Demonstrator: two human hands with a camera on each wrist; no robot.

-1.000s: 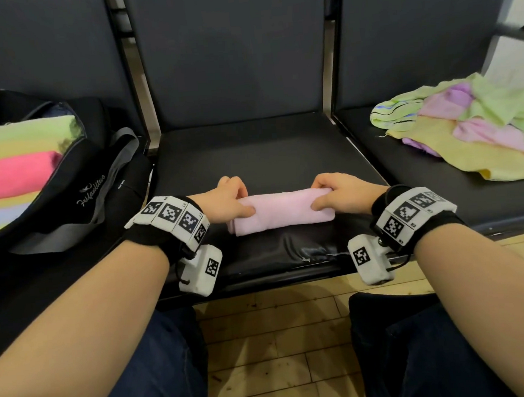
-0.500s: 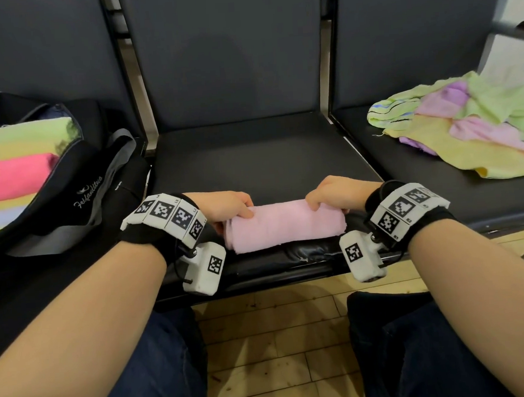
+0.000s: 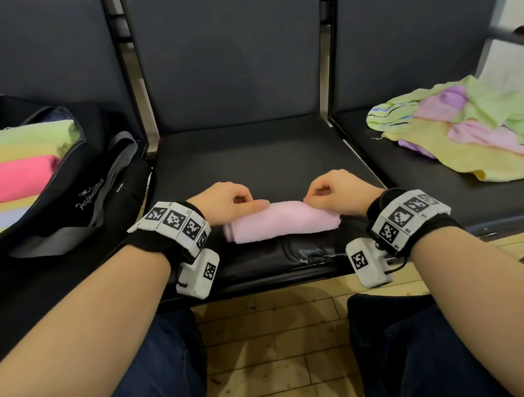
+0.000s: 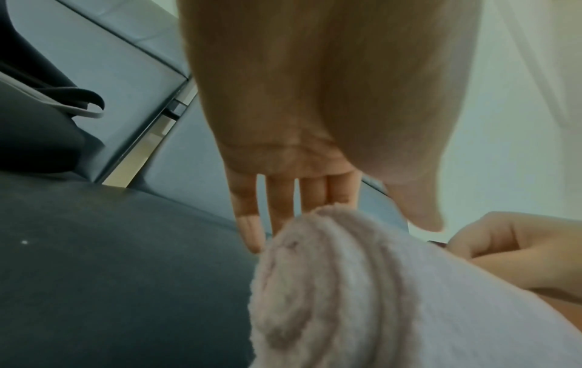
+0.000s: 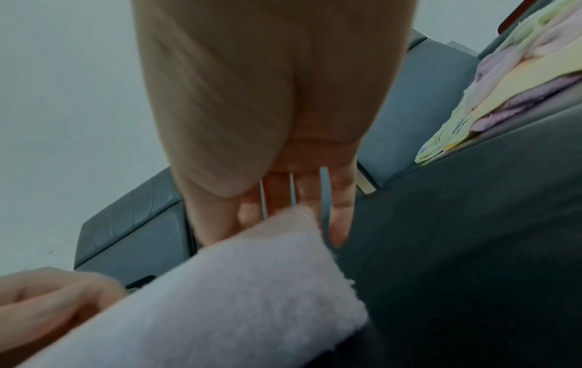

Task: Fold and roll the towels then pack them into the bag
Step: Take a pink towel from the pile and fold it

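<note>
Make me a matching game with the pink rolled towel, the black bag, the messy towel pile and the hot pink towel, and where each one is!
Things:
1. pink rolled towel
2. black bag
3. messy towel pile
4. hot pink towel

Places:
A. on the right seat
B. inside the bag
C. on the left seat
D. on the middle seat, between the two hands

Pairs: 1-D, 2-C, 3-A, 4-B
</note>
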